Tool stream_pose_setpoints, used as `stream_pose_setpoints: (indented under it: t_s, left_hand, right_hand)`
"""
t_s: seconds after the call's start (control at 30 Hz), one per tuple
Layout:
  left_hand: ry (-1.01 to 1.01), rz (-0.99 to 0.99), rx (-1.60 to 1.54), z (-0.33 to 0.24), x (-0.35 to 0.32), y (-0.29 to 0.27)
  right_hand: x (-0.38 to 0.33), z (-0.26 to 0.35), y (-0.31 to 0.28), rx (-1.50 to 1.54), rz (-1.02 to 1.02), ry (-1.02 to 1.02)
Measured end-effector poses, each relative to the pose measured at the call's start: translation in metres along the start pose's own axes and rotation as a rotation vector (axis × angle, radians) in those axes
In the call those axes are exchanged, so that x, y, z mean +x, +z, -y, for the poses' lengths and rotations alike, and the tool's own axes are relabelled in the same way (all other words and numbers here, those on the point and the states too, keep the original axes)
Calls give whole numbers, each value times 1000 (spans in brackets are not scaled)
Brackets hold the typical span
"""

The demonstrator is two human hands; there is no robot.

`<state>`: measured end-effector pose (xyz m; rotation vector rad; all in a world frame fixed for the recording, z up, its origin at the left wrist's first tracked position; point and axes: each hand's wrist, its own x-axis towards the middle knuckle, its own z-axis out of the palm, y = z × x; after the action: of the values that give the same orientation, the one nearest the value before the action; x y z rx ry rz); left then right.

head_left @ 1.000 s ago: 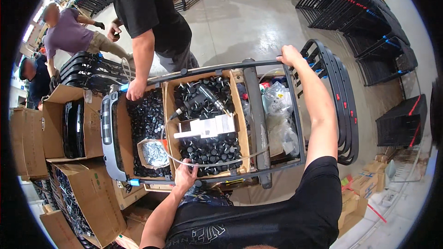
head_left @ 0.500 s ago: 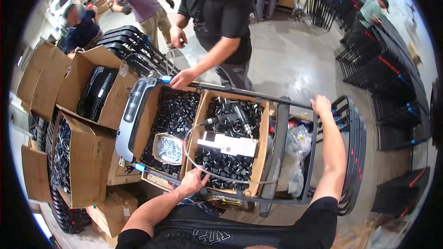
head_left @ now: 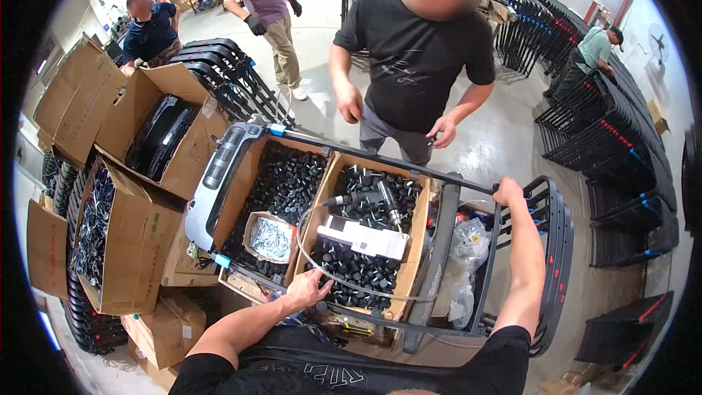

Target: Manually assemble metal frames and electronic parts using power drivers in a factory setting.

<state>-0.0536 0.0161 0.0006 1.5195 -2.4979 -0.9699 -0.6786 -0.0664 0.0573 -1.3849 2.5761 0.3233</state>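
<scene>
A black tubular frame point(head_left: 453, 178) with a grey panel point(head_left: 217, 168) at its left end lies over the open boxes in front of me. My right hand point(head_left: 508, 192) is closed around its far rail, towards the right end. At the near rail, my left hand point(head_left: 307, 290) has its fingers bent over the bar beside the box edge. Below the frame, a cardboard box point(head_left: 418, 278) holds black-headed screw knobs point(head_left: 365, 267). A power screwdriver point(head_left: 387, 205) with a cable and a white carton point(head_left: 363, 237) lie on these knobs.
A small box of silver screws point(head_left: 270, 239) sits among black parts point(head_left: 281, 183). Open cartons point(head_left: 139, 249) are stacked at left. Across the frame stands a co-worker point(head_left: 420, 66), with two other people farther left. Stacked black frames point(head_left: 614, 132) line the right side.
The co-worker opposite has let go of the frame's far left corner and moved right, now standing more upright with both hands off it. My hands keep their places on the frame.
</scene>
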Motion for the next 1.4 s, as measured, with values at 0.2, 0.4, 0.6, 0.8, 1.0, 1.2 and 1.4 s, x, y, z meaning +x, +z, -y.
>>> stream_pose_setpoints:
  t_s: [0.2,0.4,0.6,0.8,1.0,1.2,1.4]
  left_hand:
    - [43,-67,-40,1,4,-1]
    - [78,-85,-67,-2,-1,-3]
    - [65,-77,-38,-3,-1,2]
    - [84,-82,-55,6,-3,2]
    - [95,-67,-37,3,-1,0]
    - [76,-75,15,3,-14,2]
    - [131,-63,-34,6,3,-3]
  right_hand:
    - [-4,9,-15,63,-54,76]
    - [-18,17,-21,27,-74,122]
    - [-11,17,-16,-32,97,97]
    - [-5,26,-27,-110,207,50]
    - [15,9,20,-142,-136,-111]
    - [-7,18,-2,-177,-5,31]
    - [-2,13,-10,-148,175,77]
